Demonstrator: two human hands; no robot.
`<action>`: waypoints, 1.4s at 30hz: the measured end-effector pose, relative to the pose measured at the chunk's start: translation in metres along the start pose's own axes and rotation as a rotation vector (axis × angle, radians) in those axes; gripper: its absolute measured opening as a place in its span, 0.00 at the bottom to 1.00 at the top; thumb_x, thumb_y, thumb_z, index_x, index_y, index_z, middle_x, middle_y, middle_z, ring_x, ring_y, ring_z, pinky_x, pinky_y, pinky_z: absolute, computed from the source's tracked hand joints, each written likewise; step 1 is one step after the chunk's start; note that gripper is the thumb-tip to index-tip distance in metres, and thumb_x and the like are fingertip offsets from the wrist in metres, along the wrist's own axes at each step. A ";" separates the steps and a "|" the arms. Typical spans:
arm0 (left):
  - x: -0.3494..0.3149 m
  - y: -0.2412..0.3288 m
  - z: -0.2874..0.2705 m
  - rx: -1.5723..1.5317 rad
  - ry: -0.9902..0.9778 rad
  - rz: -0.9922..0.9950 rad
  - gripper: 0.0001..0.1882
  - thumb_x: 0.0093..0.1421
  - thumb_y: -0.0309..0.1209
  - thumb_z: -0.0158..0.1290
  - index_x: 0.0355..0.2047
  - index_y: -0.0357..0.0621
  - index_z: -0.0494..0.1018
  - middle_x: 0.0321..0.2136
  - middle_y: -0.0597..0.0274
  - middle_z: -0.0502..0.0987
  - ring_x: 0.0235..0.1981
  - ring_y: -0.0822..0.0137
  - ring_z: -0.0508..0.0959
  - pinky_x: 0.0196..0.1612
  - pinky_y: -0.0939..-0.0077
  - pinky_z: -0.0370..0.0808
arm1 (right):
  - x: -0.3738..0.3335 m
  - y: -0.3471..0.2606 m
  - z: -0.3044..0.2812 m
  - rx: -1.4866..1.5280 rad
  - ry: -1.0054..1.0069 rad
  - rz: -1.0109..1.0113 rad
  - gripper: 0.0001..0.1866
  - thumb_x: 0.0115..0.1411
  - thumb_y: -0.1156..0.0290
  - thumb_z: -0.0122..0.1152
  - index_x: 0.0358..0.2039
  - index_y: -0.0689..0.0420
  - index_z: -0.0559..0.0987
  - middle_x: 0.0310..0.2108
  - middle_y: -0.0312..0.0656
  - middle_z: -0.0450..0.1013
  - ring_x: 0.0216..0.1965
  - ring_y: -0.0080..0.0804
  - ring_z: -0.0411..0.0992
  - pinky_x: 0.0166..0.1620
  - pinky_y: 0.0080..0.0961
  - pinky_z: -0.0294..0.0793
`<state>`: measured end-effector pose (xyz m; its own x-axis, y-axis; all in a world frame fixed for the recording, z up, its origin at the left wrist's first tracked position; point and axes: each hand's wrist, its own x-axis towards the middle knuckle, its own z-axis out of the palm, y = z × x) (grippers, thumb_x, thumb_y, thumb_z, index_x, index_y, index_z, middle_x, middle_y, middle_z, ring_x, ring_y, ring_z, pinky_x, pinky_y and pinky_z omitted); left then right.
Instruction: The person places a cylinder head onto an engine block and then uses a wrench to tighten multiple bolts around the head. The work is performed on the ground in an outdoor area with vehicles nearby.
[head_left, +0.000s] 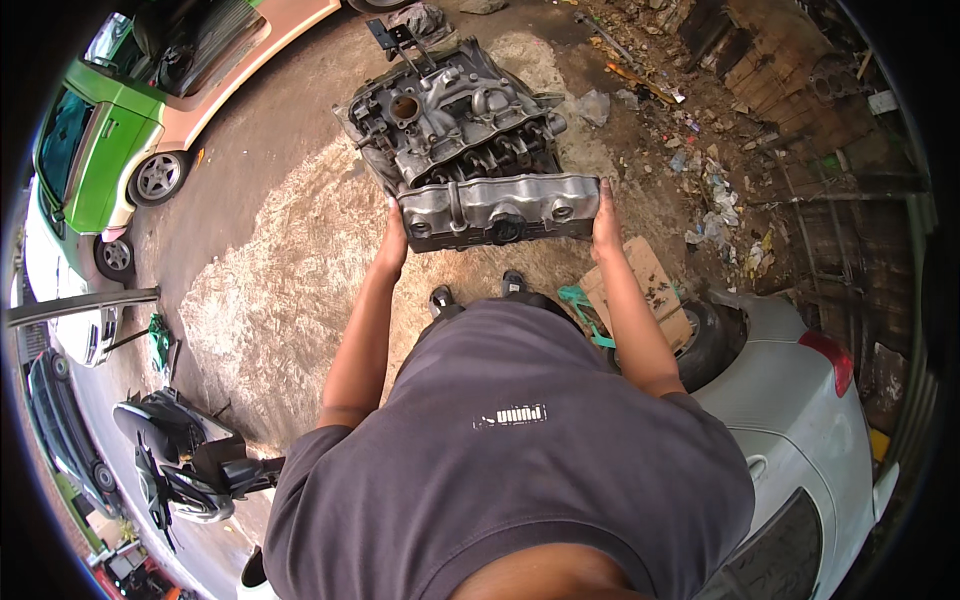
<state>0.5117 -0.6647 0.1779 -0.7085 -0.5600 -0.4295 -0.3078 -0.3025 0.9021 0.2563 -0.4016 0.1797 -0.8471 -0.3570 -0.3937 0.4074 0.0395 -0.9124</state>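
Observation:
Between my two hands is a long silver metal valve cover with a black round cap on it. My left hand grips its left end and my right hand its right end, with the fingers mostly hidden behind it. Just beyond the cover stands a greasy engine, its top partly exposed with valve gear showing along the near side. A round brown opening sits at its upper left. Whether the cover touches the engine, I cannot tell.
A flattened cardboard piece and a green strap-like item lie right of my feet. A silver car is close on my right. Left are a green and peach vehicle and a motorcycle. Litter lines the right side.

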 end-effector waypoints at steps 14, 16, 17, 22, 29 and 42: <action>-0.004 -0.054 0.073 -0.539 0.324 0.048 0.37 0.70 0.59 0.30 0.68 0.46 0.53 0.65 0.55 0.61 0.65 0.58 0.62 0.67 0.60 0.56 | 0.073 -0.027 -0.018 -0.260 -0.339 0.289 0.52 0.57 0.27 0.49 0.64 0.63 0.64 0.59 0.52 0.68 0.60 0.43 0.67 0.61 0.42 0.66; -0.001 -0.063 0.077 -0.564 0.372 0.047 0.36 0.71 0.57 0.32 0.68 0.46 0.54 0.65 0.56 0.61 0.65 0.58 0.62 0.67 0.61 0.57 | 0.084 -0.015 -0.016 -0.277 -0.301 0.268 0.54 0.55 0.26 0.50 0.64 0.65 0.63 0.60 0.54 0.66 0.61 0.45 0.66 0.62 0.44 0.64; 0.003 -0.065 0.079 -0.537 0.392 0.088 0.35 0.71 0.56 0.33 0.68 0.46 0.54 0.65 0.56 0.60 0.65 0.59 0.61 0.67 0.61 0.57 | 0.090 -0.009 -0.015 -0.278 -0.257 0.236 0.56 0.54 0.26 0.51 0.64 0.67 0.62 0.61 0.55 0.64 0.62 0.45 0.65 0.63 0.44 0.63; 0.023 -0.070 0.087 -0.492 0.437 0.137 0.37 0.70 0.54 0.38 0.71 0.47 0.47 0.68 0.56 0.55 0.67 0.59 0.58 0.68 0.62 0.54 | 0.117 0.004 -0.015 -0.249 -0.157 0.186 0.61 0.53 0.26 0.54 0.65 0.74 0.54 0.63 0.59 0.59 0.64 0.47 0.61 0.64 0.44 0.59; 0.070 -0.080 0.087 -0.264 0.604 0.126 0.44 0.67 0.55 0.42 0.73 0.52 0.35 0.73 0.60 0.29 0.73 0.56 0.40 0.70 0.58 0.48 | 0.142 -0.002 0.005 -0.431 -0.009 0.166 0.68 0.48 0.24 0.58 0.66 0.76 0.50 0.66 0.62 0.54 0.67 0.52 0.55 0.66 0.45 0.56; 0.084 -0.117 0.056 -0.076 0.634 0.213 0.43 0.66 0.47 0.48 0.72 0.41 0.41 0.73 0.49 0.38 0.74 0.57 0.36 0.71 0.67 0.38 | 0.133 0.036 0.027 -0.427 -0.056 0.059 0.62 0.53 0.29 0.57 0.64 0.78 0.54 0.63 0.65 0.57 0.64 0.54 0.59 0.63 0.42 0.60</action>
<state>0.4530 -0.6335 0.0384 -0.2319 -0.9510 -0.2046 -0.1401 -0.1755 0.9745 0.1674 -0.4730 0.0971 -0.8017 -0.3925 -0.4509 0.2670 0.4397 -0.8575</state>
